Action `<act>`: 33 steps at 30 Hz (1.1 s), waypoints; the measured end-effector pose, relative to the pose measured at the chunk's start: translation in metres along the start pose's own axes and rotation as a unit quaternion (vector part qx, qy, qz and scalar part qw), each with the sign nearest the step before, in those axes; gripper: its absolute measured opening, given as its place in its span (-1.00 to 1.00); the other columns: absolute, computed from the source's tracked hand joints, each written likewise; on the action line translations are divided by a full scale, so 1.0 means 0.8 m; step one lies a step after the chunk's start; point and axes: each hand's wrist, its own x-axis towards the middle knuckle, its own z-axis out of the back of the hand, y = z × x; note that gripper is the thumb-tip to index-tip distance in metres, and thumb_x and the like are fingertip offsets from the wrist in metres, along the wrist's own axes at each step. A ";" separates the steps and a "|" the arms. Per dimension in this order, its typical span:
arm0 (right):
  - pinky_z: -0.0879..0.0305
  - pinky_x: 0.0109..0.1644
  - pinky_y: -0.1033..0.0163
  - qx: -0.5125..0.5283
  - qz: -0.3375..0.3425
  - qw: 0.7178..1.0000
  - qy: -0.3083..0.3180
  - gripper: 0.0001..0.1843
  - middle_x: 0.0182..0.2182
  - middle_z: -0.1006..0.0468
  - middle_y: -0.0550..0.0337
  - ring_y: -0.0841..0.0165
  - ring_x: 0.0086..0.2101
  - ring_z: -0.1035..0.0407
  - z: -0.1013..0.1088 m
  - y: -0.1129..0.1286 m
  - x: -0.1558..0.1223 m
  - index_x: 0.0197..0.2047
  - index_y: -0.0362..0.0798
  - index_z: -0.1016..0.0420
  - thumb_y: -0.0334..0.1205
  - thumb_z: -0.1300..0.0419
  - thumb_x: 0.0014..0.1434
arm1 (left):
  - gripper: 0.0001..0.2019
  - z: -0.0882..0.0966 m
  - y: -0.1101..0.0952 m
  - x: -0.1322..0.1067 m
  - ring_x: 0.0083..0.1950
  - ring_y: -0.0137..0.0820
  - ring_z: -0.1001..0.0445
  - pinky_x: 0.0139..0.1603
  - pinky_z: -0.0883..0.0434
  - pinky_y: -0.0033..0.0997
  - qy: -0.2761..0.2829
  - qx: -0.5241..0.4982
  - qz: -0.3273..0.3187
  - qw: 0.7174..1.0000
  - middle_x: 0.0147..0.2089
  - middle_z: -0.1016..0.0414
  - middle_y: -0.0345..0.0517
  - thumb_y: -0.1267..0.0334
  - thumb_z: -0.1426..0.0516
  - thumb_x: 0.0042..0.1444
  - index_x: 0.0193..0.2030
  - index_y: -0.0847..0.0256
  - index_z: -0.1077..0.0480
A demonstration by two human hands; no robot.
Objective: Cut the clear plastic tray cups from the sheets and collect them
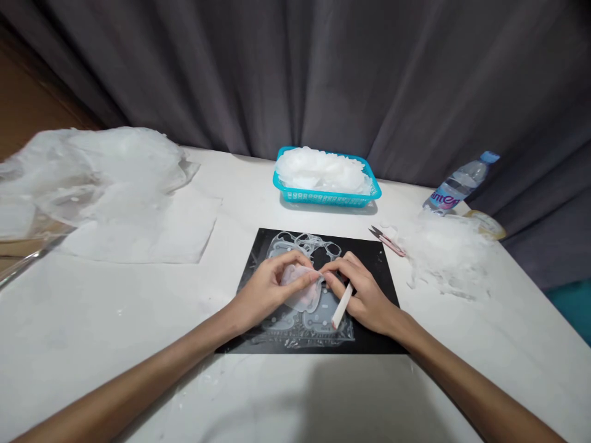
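Note:
A black mat (378, 280) lies on the white table in front of me, with a translucent moulded silicone sheet (307, 246) spread over it. My left hand (270, 286) is closed in a pinch on a pale round translucent piece (300, 286) of that sheet. My right hand (362, 292) is closed round a small white stick-like tool (341, 306), its fingertips meeting the left hand's at the piece's edge.
A turquoise basket (327, 195) full of white translucent pieces stands behind the mat. Small pink snips (388, 241) and a heap of clear scraps (446, 252) lie to the right, by a tilted water bottle (457, 184). Crumpled clear plastic (92, 172) covers the left. Grey curtain behind.

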 end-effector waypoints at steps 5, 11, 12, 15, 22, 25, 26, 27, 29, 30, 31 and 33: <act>-0.29 -0.17 0.16 -0.122 0.091 0.988 -0.037 -0.86 -0.29 -0.60 0.12 0.27 -0.30 -0.32 -0.006 0.003 -0.002 -0.04 -0.08 -0.50 -0.38 -0.11 0.44 | -0.73 -0.002 0.000 -0.003 -0.21 -0.32 -0.50 -0.18 -0.34 -0.36 0.008 0.045 -0.005 0.999 -0.26 -0.58 -0.21 -0.02 -0.25 0.28 -0.21 0.15 -0.57; -0.28 -0.23 0.16 -0.271 0.210 0.931 -0.126 -0.83 -0.39 -0.60 0.14 0.25 -0.32 -0.35 -0.002 0.018 -0.015 -0.06 -0.10 -0.48 -0.49 -0.21 0.31 | -0.71 0.001 0.010 0.007 -0.29 -0.29 -0.49 -0.29 -0.38 -0.37 -0.162 -0.038 0.074 0.983 -0.31 -0.57 -0.13 0.02 -0.21 0.25 -0.29 0.22 -0.50; -0.30 -0.22 0.16 -0.262 0.196 0.935 -0.140 -0.83 -0.39 -0.59 0.15 0.26 -0.32 -0.35 0.000 0.019 -0.016 -0.08 -0.09 -0.47 -0.49 -0.21 0.30 | -0.71 0.003 0.012 0.009 -0.31 -0.31 -0.47 -0.31 -0.38 -0.39 -0.184 -0.057 0.078 0.978 -0.31 -0.55 -0.13 0.01 -0.20 0.25 -0.27 0.22 -0.47; -0.32 -0.20 0.17 -0.216 0.072 0.961 -0.158 -0.87 -0.37 -0.58 0.16 0.26 -0.30 -0.34 0.005 0.013 -0.014 -0.16 -0.03 -0.46 -0.45 -0.17 0.35 | -0.71 0.009 0.009 0.010 -0.27 -0.36 -0.46 -0.27 -0.39 -0.43 -0.130 -0.065 0.035 0.989 -0.24 -0.50 -0.15 -0.01 -0.21 0.29 -0.22 0.21 -0.47; -0.31 -0.13 0.13 -0.179 -0.079 0.974 -0.117 -0.91 -0.27 -0.57 0.13 0.21 -0.21 -0.36 0.004 -0.026 -0.009 -0.10 -0.05 -0.51 -0.33 -0.16 0.41 | -0.72 0.012 -0.006 0.001 -0.24 -0.35 -0.54 -0.21 -0.52 -0.38 -0.018 -0.132 0.035 0.990 -0.20 -0.52 -0.17 -0.03 -0.23 0.30 -0.17 0.15 -0.44; -0.29 -0.11 0.11 -0.194 -0.072 0.972 -0.108 -0.88 -0.24 -0.59 0.12 0.19 -0.20 -0.34 0.007 -0.031 -0.009 -0.08 -0.05 -0.50 -0.36 -0.13 0.41 | -0.71 0.010 -0.008 0.001 -0.18 -0.27 -0.62 -0.10 -0.57 -0.23 0.011 -0.184 0.058 0.981 -0.17 -0.59 -0.12 -0.05 -0.24 0.30 -0.13 0.14 -0.42; -0.28 -0.09 0.10 -0.200 -0.068 0.971 -0.108 -0.87 -0.23 -0.60 0.12 0.19 -0.19 -0.34 0.008 -0.032 -0.009 -0.08 -0.05 -0.50 -0.36 -0.12 0.42 | -0.70 0.010 -0.008 0.000 -0.16 -0.24 -0.64 -0.06 -0.58 -0.18 0.021 -0.198 0.064 0.978 -0.16 -0.61 -0.11 -0.05 -0.23 0.31 -0.11 0.14 -0.41; -0.28 -0.07 0.09 -0.206 -0.063 0.970 -0.111 -0.87 -0.22 -0.61 0.12 0.18 -0.19 -0.34 0.011 -0.035 -0.007 -0.07 -0.04 -0.50 -0.35 -0.12 0.43 | -0.70 0.010 -0.008 0.000 -0.15 -0.22 -0.65 -0.04 -0.58 -0.15 0.028 -0.204 0.068 0.976 -0.16 -0.62 -0.10 -0.06 -0.23 0.31 -0.10 0.14 -0.41; -0.28 -0.04 0.06 -0.212 -0.056 0.968 -0.122 -0.87 -0.20 -0.62 0.12 0.17 -0.17 -0.36 0.015 -0.041 -0.004 -0.07 -0.03 -0.51 -0.31 -0.12 0.44 | -0.70 0.010 -0.009 -0.001 -0.15 -0.20 -0.64 -0.05 -0.57 -0.17 0.027 -0.188 0.067 0.980 -0.18 -0.63 -0.09 -0.06 -0.21 0.32 -0.10 0.13 -0.44; -0.29 -0.02 0.05 -0.213 -0.055 0.967 -0.126 -0.87 -0.19 -0.63 0.12 0.16 -0.17 -0.37 0.017 -0.045 -0.003 -0.07 -0.02 -0.52 -0.29 -0.13 0.45 | -0.71 0.009 -0.009 -0.002 -0.16 -0.21 -0.63 -0.07 -0.56 -0.20 0.023 -0.173 0.064 0.983 -0.19 -0.62 -0.09 -0.07 -0.20 0.33 -0.09 0.13 -0.45; -0.29 -0.02 0.04 -0.215 -0.056 0.967 -0.127 -0.87 -0.20 -0.63 0.12 0.15 -0.17 -0.37 0.019 -0.049 -0.002 -0.07 -0.02 -0.53 -0.28 -0.13 0.45 | -0.70 0.009 -0.008 -0.003 -0.17 -0.22 -0.62 -0.11 -0.55 -0.24 0.019 -0.157 0.062 0.985 -0.20 -0.62 -0.10 -0.07 -0.19 0.34 -0.08 0.12 -0.46; -0.31 -0.02 0.01 -0.227 -0.055 0.965 -0.116 -0.84 -0.22 -0.62 0.11 0.14 -0.18 -0.37 0.021 -0.055 -0.001 -0.07 -0.01 -0.55 -0.25 -0.13 0.46 | -0.70 0.008 -0.008 -0.004 -0.19 -0.24 -0.60 -0.15 -0.52 -0.29 0.018 -0.152 0.066 0.986 -0.18 -0.63 -0.09 -0.07 -0.18 0.35 -0.04 0.11 -0.47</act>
